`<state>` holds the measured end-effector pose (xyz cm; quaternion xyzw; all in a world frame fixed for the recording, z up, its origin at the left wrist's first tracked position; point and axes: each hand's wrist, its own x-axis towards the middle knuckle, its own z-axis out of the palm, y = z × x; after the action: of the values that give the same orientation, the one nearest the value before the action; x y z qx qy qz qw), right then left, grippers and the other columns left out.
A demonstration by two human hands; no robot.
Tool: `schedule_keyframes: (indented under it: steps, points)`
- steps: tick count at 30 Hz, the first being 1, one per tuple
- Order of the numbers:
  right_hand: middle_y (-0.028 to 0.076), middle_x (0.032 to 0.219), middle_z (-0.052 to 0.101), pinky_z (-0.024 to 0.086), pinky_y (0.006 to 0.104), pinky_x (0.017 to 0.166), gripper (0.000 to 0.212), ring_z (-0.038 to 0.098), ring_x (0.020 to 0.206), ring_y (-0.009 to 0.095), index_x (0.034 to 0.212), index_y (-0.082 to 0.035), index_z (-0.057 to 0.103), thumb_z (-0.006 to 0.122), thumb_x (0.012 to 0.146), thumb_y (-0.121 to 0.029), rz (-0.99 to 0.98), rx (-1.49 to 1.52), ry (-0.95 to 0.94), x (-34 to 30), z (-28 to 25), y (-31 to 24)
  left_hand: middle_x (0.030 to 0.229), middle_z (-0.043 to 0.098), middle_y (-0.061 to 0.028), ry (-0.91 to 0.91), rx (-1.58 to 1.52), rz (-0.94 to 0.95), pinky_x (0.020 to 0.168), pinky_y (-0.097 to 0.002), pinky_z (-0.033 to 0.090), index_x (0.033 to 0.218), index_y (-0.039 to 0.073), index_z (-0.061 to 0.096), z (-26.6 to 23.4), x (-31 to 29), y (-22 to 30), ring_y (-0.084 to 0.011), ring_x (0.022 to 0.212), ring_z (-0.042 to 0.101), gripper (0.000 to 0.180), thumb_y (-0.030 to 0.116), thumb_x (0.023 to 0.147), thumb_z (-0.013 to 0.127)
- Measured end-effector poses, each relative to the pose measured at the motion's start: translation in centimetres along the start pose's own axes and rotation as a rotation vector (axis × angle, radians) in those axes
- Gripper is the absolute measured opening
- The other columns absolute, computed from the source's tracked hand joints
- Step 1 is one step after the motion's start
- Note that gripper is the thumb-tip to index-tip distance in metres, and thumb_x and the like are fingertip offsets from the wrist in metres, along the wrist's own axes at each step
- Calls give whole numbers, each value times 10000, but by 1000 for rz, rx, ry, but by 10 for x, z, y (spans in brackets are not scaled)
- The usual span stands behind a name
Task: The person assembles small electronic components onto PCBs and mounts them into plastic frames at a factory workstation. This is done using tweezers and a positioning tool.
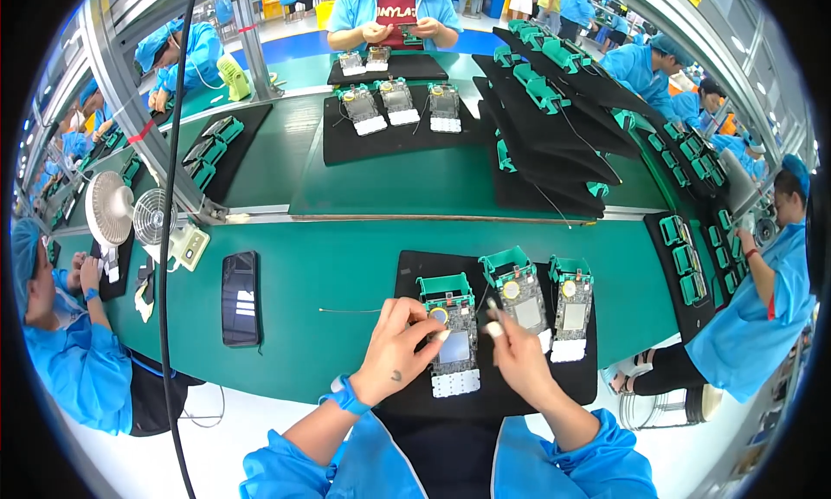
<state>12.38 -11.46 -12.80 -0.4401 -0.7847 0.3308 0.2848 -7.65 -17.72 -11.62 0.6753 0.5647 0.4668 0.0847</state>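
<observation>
A circuit board (pixel 460 347) in a green plastic frame lies on a black mat (pixel 414 270), with a white perforated piece at its near end. My left hand (pixel 401 347) bends over the board's left edge, its fingers closed together near a round yellow-rimmed part. Whatever they pinch is hidden. From under that hand a thin cable (pixel 351 310) runs left across the table. My right hand (pixel 521 356), slightly blurred, is closed around a slim dark tool (pixel 492 305) just right of the board. Two similar boards, a middle one (pixel 525 307) and a right one (pixel 571 313), lie on the mat.
A black phone (pixel 241 298) lies on the green table at left, near small fans (pixel 111 206). A black cable (pixel 166 239) hangs down at left. Beyond the rail, more boards (pixel 398 103) and stacked black mats (pixel 541 153) lie. Co-workers sit on both sides and opposite.
</observation>
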Motion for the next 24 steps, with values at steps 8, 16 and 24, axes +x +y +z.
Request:
schedule_keyframes:
  steps: [8, 16, 24]
  points:
    - [42, 945, 564, 487, 272, 517, 279, 632, 661, 182, 1026, -68, 638, 685, 755, -22, -453, -139, 47, 17, 6, -12, 926, 486, -99, -143, -69, -10, 747, -349, 445, 919, 9, 649, 1, 12, -5, -277, 872, 479, 241, -48, 688, 685]
    - [47, 966, 552, 468, 266, 478, 320, 585, 583, 157, 1025, -30, 610, 668, 723, -118, -789, -416, 36, 21, 7, -5, 918, 477, -103, -194, -105, -54, 744, -343, 437, 912, 28, 655, -4, 7, -6, -276, 861, 482, 247, -61, 681, 673]
    - [7, 930, 594, 505, 280, 494, 271, 637, 625, 161, 973, -87, 649, 718, 711, -95, -492, -175, 10, 18, 17, -10, 940, 472, -91, -141, -49, 23, 728, -325, 447, 925, 5, 659, -10, 5, -8, -254, 873, 471, 262, 2, 672, 731]
